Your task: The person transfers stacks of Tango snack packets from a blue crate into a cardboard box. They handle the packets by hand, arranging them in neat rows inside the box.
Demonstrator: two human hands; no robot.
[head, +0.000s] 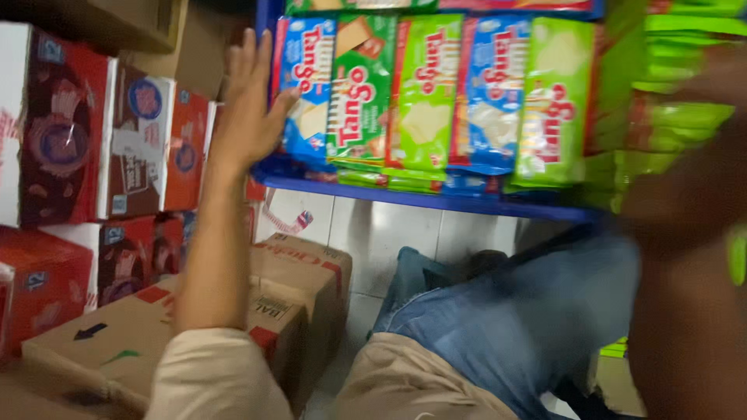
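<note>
Nearest my lens, at five o'clock, is a dark blurred forearm, my right arm (689,311); its hand is smeared by motion up at three o'clock, and I cannot tell whether it is open or clenched. Just below centre I see my knee in blue jeans (513,319), with a beige shirt hem (405,389) at six o'clock.

My left hand (253,101) rises at eleven o'clock from a cream sleeve (210,373), fingers spread and flat, gripping nothing; the thumb touches the left edge of the blue wafer packet (307,85) at the row's end.

I count five front-facing wafer packets standing in a row on the blue shelf (436,201), running from twelve towards two o'clock: blue, dark green (362,85), lime green (428,93), blue (490,93), lime green (552,101). Each stands on end, its long axis vertical, face turned towards me, tilted slightly back. They are glossy, each with a pale wafer pictured on it. More packets lie flat beneath them, too blurred to count. A stack of bright green packets (669,101) fills two o'clock.

At nine o'clock I count about six red-and-white cartons (58,124) stacked in two tiers. At seven o'clock sit two brown cardboard boxes (299,272) on the white tiled floor (389,233).
</note>
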